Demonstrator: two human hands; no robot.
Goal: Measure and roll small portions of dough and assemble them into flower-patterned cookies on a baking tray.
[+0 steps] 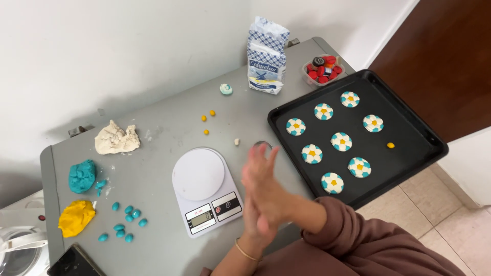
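My left hand (254,225), with a thin bracelet at the wrist, and my right hand (263,174), coming out of a maroon sleeve, are pressed palm to palm above the grey table's (158,117) front edge. Anything between the palms is hidden. They hover just right of a white kitchen scale (199,176) and left of a black baking tray (409,168). The tray holds several round white pieces patterned in teal and yellow (341,141), plus one small yellow ball (391,145). A small round ring (262,144) lies on the table just beyond my fingertips.
Lumps of white dough (116,138), teal dough (82,176) and yellow dough (76,217) lie at the left, with several small teal balls (125,222). Three tiny yellow balls (207,120), a flour bag (266,56), a tub of red pieces (322,69) and a phone (74,261) are also here.
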